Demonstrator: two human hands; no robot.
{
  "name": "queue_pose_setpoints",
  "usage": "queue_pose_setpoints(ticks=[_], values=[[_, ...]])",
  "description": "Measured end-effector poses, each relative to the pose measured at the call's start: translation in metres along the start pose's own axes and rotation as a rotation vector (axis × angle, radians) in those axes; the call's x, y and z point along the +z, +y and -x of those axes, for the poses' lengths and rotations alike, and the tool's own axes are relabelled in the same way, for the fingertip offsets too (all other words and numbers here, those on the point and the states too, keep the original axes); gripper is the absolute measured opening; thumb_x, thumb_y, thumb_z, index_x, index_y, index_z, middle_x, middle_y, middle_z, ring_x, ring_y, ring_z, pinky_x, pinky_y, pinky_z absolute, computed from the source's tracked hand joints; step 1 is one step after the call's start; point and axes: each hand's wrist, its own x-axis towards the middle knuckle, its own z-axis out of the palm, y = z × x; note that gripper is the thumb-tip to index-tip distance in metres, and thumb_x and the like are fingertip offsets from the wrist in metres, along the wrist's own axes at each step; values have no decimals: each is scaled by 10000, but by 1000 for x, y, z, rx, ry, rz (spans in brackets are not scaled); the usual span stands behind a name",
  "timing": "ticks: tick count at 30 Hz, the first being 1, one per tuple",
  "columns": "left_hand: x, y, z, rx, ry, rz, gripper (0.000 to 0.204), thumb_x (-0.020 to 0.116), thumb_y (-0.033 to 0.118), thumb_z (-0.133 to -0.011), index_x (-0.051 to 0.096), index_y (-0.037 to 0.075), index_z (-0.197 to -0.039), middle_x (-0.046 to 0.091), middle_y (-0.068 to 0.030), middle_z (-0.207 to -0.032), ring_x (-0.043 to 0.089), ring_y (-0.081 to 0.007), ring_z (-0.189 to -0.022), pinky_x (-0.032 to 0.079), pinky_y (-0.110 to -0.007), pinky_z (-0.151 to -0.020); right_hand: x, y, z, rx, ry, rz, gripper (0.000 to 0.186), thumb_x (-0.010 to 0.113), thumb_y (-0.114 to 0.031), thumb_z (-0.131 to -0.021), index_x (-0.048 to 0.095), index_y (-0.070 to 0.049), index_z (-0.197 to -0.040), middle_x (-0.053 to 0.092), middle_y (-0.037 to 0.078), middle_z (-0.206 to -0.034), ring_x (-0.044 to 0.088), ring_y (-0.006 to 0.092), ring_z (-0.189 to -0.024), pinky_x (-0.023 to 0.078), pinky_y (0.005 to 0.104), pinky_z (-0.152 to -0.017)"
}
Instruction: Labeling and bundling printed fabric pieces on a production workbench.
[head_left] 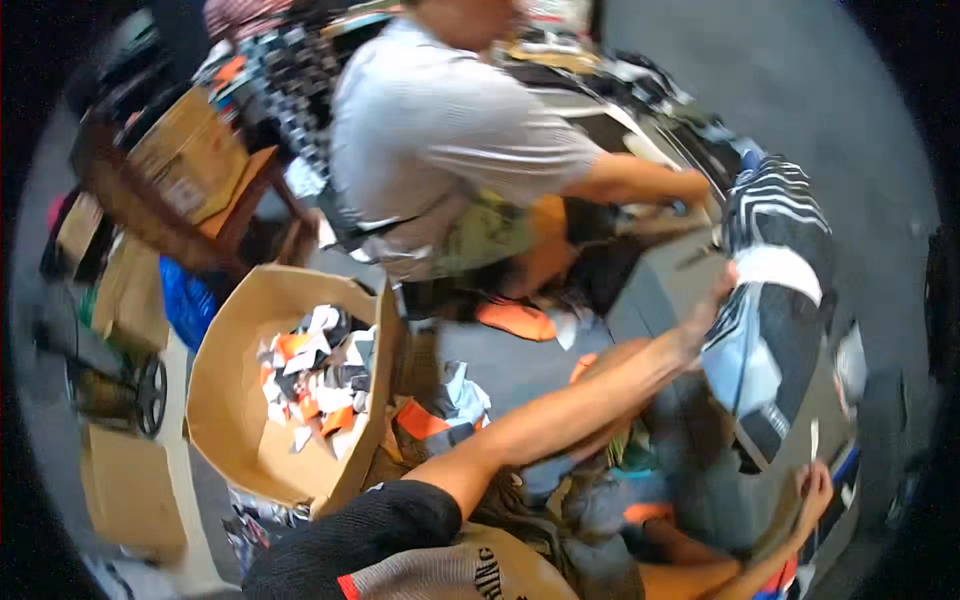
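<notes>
My left hand [712, 305] reaches to the near-left edge of a pile of dark fabric pieces [785, 340] with white stripes. Its fingers are blurred at the edge beside a curved white piece [780, 272], and whether they grip it is unclear. A pale blue piece [742, 375] lies on the pile below that hand. At lower right, my right hand [815, 487] is closed round the lower end of a slim white strip [814, 438] that points upward. The strip is too small to name. The pile rests on a grey work surface [655, 300].
A large open cardboard box [225, 400] holds orange, white and black scraps. Beyond it sits a co-worker in a light shirt [430, 130], one hand [690, 188] at the far end of the surface. A wooden chair [240, 205] bears another carton [190, 155]. Scraps [465, 395] lie nearby.
</notes>
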Motion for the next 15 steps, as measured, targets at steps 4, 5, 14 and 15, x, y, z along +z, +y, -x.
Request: queue_pose_setpoints(ticks=[4,5,14,15], values=[[1,92,108,170,100,-222,885,614,640,-695,401,40,-1311,497,-168,-1273,525,-302,-1104,388,-419,-980,-23,77,-17,262,21,25,232,495,-241,-885,618,-44,-892,565,40,-631,477,119,-482,364,219,-431],[-1,114,140,224,152,-273,888,624,635,-689,404,40,-1310,498,-164,-1273,522,-297,-1110,382,-419,-987,-26,100,-25,316,5,41,239,487,-247,-881,615,-45,-879,566,47,-620,479,127,-469,366,225,-424],[-34,177,452,822,789,-319,1023,634,673,-635,319,23,-1360,458,-206,-1299,477,-347,-1160,345,-459,-1021,-9,149,-41,660,-117,194,273,447,-282,-854,593,-52,-836,567,78,-561,491,167,-418,368,250,-384],[-41,167,469,848,800,-304,1063,616,695,-631,284,18,-1380,443,-228,-1307,469,-373,-1165,344,-472,-1019,-7,144,-43,691,-127,220,267,450,-279,-853,593,-53,-842,567,76,-563,493,165,-423,367,247,-387]])
